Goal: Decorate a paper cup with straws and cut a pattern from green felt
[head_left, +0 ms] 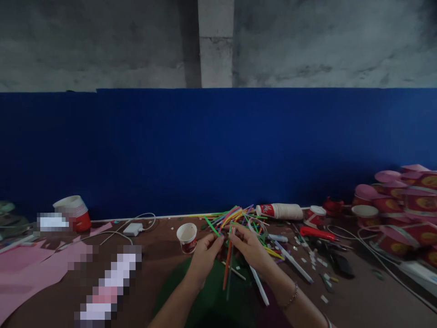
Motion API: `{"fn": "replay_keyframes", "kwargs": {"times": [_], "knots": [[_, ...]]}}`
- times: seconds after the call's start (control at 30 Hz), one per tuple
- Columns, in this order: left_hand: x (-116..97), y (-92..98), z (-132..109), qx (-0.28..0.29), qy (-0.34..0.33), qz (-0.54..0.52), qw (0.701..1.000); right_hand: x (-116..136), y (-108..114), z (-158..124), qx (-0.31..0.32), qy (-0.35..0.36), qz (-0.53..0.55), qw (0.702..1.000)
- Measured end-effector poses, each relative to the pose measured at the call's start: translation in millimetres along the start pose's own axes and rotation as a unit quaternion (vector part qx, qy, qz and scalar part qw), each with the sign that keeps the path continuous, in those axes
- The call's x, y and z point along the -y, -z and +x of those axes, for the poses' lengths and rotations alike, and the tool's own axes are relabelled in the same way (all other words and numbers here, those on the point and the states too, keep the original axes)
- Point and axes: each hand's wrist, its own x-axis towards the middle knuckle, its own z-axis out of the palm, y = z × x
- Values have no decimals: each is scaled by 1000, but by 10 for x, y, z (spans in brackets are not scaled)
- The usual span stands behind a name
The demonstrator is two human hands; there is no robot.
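My left hand (205, 253) is closed with thumb and fingers pinched round a bright green straw (210, 225) that slants up to the left. Close beside it, my right hand (251, 248) pinches an orange straw (226, 269) and a dark green straw (229, 283), both hanging down below the fingertips. The fingertips of the two hands are nearly touching, and what lies between them is partly hidden. Just behind the hands is a pile of coloured straws (236, 214). A red and white paper cup (187, 238) stands upright left of my left hand.
A stack of paper cups (285, 211) lies on its side behind. Right are a red-handled tool (317, 233), white pens (292, 261), scraps, cables and piled pink-topped red cups (389, 200). Left are pink sheets (37, 273) and a white charger (133, 229). A blue panel (218, 150) rises behind the table.
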Motion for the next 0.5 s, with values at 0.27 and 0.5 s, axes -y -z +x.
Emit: {"fn": "replay_keyframes", "kwargs": {"times": [0.27, 0.5], "knots": [[63, 53, 42, 22, 5, -9, 1000, 11, 17, -8, 29, -3, -7, 1000], [55, 53, 33, 45, 14, -43, 998, -105, 19, 11, 84, 32, -29, 995]]}}
